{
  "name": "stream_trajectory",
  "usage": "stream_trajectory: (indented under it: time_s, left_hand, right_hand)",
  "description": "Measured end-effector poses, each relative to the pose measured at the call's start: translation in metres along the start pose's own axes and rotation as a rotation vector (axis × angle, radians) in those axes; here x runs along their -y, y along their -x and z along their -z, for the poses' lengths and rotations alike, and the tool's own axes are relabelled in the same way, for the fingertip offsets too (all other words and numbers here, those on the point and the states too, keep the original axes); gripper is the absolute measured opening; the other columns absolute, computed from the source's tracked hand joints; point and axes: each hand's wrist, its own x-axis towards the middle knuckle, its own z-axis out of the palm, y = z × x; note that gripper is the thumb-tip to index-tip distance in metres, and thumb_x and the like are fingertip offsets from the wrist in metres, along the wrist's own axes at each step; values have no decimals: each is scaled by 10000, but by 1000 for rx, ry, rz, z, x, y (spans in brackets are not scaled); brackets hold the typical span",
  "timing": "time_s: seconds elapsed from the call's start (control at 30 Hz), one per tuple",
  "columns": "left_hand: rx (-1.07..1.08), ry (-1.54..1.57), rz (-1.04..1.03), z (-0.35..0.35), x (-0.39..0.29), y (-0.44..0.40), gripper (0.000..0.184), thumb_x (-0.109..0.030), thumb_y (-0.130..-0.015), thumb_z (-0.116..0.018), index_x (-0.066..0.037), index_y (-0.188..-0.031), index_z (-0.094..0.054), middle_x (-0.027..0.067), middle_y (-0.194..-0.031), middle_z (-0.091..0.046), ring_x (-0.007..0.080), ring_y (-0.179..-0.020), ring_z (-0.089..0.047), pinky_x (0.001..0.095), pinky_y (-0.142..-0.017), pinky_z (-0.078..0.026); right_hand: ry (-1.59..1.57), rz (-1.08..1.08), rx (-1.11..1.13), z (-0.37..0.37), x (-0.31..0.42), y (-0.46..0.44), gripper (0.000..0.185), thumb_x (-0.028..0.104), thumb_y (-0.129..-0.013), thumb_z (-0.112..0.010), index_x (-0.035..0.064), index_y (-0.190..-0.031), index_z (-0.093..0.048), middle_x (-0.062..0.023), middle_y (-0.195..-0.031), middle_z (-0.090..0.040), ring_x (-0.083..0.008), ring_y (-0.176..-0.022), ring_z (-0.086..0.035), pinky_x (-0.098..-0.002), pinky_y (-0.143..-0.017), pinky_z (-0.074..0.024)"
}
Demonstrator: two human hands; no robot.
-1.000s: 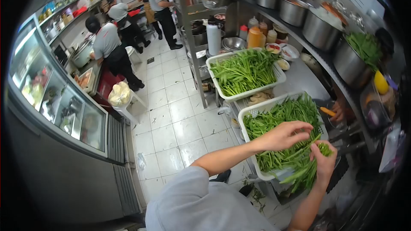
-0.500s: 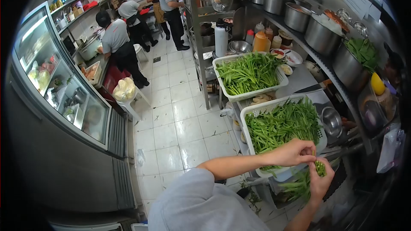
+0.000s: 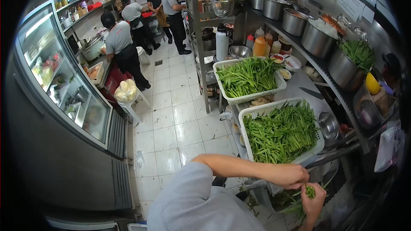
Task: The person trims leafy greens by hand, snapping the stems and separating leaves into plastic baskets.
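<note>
My right hand (image 3: 314, 201) is closed around a bunch of leafy green stems (image 3: 310, 191), cut ends facing up toward me. Its leaves hang below the fist, partly hidden. Close against it, my left hand (image 3: 293, 175) pinches something thin at the stem ends, too small to make out. Just beyond my hands sits a white perforated basket (image 3: 245, 122) heaped with leafy greens (image 3: 280, 132). Behind it stands a second white basket (image 3: 233, 99), also filled with long green stems (image 3: 248, 77).
Steel pots (image 3: 317, 36) line the shelf on the right. A knife (image 3: 311, 93) and a metal bowl (image 3: 328, 125) lie beside the baskets. On the left stands a glass-door fridge (image 3: 64, 81). Several people work further back; a stool (image 3: 132, 109) holds a bag.
Both my hands have moved down and slightly left, away from the near basket, with the bunch still in the right one. My view has shifted slightly.
</note>
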Motion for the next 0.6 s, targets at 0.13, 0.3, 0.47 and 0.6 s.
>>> stream_trajectory:
  time_s: [0.13, 0.3, 0.47, 0.6]
  left_hand:
    - [126, 364, 369, -26, 11, -9, 147, -115, -820, -628, 3, -902, -598, 137, -735, -572, 348, -718, -600, 422, -643, -483]
    - [119, 92, 113, -40, 25, -22, 154, -111, -764, -639, 0, -848, -572, 124, -774, -587, 335, -741, -611, 420, -632, -494]
    - [83, -353, 120, -73, 40, -51, 171, -128, -739, -658, -38, -863, -580, 115, -942, -598, 333, -807, -632, 456, -654, -526]
    - [80, -241, -100, -91, 38, -66, 191, -135, -760, -652, -36, -912, -593, 119, -930, -605, 336, -812, -646, 449, -638, -532]
  right_hand:
    - [35, 26, -83, 8, -8, 19, 126, -30, -711, -682, -42, -806, -600, -137, -700, -556, -252, -591, -544, -360, -572, -404]
    - [66, -24, -116, 17, -25, 37, 124, -32, -702, -675, -42, -796, -595, -139, -696, -551, -249, -583, -529, -365, -566, -394]
    - [235, -314, -38, 47, -38, 61, 176, 150, -853, -715, 39, -990, -713, -173, -881, -706, -268, -792, -669, -372, -749, -517]
    - [188, -391, -92, 57, -54, 71, 192, 114, -825, -710, 13, -989, -702, -144, -863, -702, -251, -765, -654, -379, -730, -517]
